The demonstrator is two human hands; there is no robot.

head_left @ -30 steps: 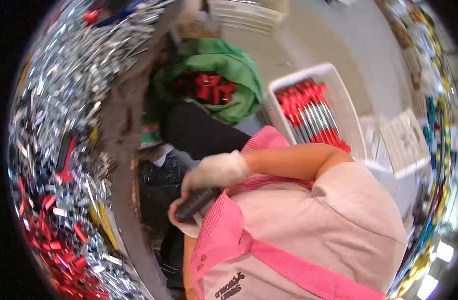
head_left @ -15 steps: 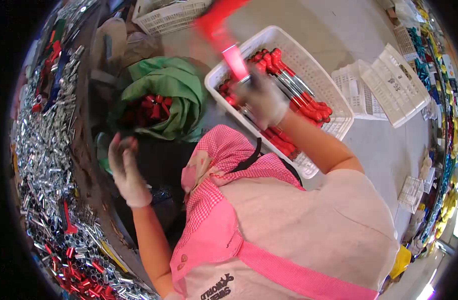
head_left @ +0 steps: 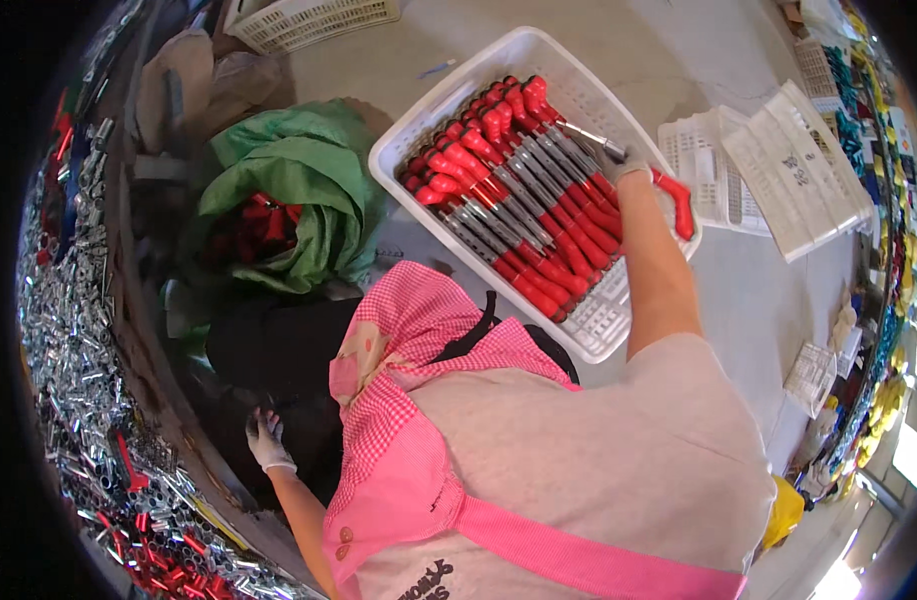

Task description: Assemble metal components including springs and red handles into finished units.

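Note:
My right hand (head_left: 629,165), in a white glove, grips a tool with a red handle (head_left: 679,205) and a metal shaft, held over the right rim of a white plastic basket (head_left: 449,95). Inside the basket lie several like tools (head_left: 519,200) in rows, red handles and grey shafts. My left hand (head_left: 269,440), also gloved, hangs low at the left against a dark space beside the bench. Its fingers are apart and nothing shows in it.
A green bag (head_left: 289,190) holding red handles sits left of the basket. A heap of shiny metal parts (head_left: 69,330) with some red pieces covers the bench on the left. Flat white trays (head_left: 779,160) lie to the right, another basket (head_left: 309,15) at the top.
My right hand came down from above the basket to its right rim, still holding a red-handled tool. My left hand dropped from beside the green bag and no longer holds the dark object.

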